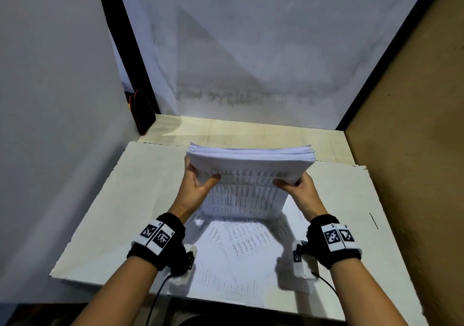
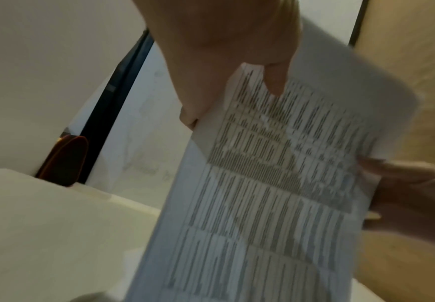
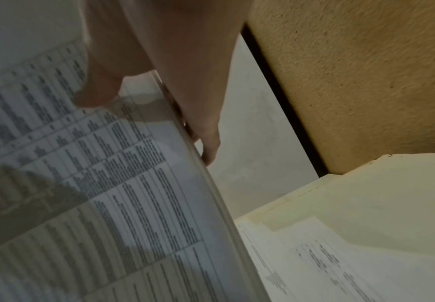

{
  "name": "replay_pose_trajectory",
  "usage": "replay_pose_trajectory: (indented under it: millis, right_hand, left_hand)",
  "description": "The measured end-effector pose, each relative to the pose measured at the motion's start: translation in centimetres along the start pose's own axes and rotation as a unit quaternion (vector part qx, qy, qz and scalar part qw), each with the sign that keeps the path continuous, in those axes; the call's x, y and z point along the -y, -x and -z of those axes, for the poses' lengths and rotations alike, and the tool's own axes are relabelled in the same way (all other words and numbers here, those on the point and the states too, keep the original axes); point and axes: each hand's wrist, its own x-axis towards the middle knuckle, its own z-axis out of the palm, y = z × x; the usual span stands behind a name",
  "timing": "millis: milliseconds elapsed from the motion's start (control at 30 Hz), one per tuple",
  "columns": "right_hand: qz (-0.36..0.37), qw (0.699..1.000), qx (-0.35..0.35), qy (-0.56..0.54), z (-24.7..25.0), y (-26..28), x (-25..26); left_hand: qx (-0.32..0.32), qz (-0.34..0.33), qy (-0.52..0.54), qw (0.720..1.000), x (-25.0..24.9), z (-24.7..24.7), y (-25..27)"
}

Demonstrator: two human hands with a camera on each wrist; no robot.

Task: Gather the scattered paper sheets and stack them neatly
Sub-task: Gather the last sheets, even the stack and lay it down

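A thick stack of printed paper sheets (image 1: 248, 175) stands upright on its lower edge on the white board (image 1: 125, 200), its top bowed away from me. My left hand (image 1: 200, 182) grips the stack's left side, thumb on the printed front, fingers behind. My right hand (image 1: 293, 185) grips its right side the same way. The left wrist view shows the printed stack (image 2: 276, 163) with my left hand (image 2: 237, 81) holding it. The right wrist view shows the stack (image 3: 120, 183) and my right hand (image 3: 159, 92). Several loose sheets (image 1: 238, 255) lie spread flat below the stack.
The white board lies on a pale wooden table (image 1: 251, 129). White panels stand at the left (image 1: 50, 99) and back (image 1: 263, 49); a brown board wall (image 1: 414, 149) stands at the right. A dark object with an orange rim (image 1: 141, 112) leans in the back left corner.
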Motion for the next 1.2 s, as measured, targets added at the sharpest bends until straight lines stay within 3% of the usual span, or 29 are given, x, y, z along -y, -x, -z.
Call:
replay_pose_trajectory:
  millis: [167, 333, 400, 533, 667, 767, 867, 1067, 1200]
  right_hand:
    - [0.033, 0.998, -0.022, 0.048, -0.5, -0.1, -0.1]
    - [0.065, 0.992, -0.111, -0.001, -1.3, -0.8, 1.4]
    - [0.075, 0.989, -0.126, -0.007, -1.4, -1.1, 2.2]
    - [0.090, 0.989, -0.117, -0.017, -2.5, -0.5, 3.5]
    - [0.123, 0.985, -0.110, 0.040, -4.2, 0.9, 4.5]
    - [0.155, 0.981, -0.108, 0.050, -4.6, 2.0, 4.5]
    - [0.123, 0.988, -0.095, 0.013, -4.7, 2.9, 3.0]
    - [-0.099, 0.993, -0.047, 0.050, -4.2, 2.1, -3.7]
    - [-0.096, 0.991, -0.088, -0.022, -2.9, 0.6, -1.3]
  left_hand:
    - [-0.028, 0.009, -0.061, 0.998, 0.3, -0.2, -0.2]
    - [-0.030, -0.070, -0.026, 0.997, -1.8, -0.2, -0.7]
    - [0.004, -0.053, -0.005, 0.999, -2.3, 0.4, -1.1]
    - [0.057, 0.054, 0.049, 0.996, -1.2, 0.5, -1.2]
    - [0.003, 0.016, -0.017, 1.000, -1.1, -1.0, -0.7]
    - [-0.031, -0.027, 0.009, 0.999, -1.2, -1.5, 0.2]
    - [-0.016, -0.043, 0.041, 0.998, -0.5, -1.2, 1.1]
    - [-0.018, 0.051, -0.022, 0.998, 2.8, -1.7, 1.1]
    - [0.032, 0.097, -0.056, 0.993, 2.7, -1.1, 0.3]
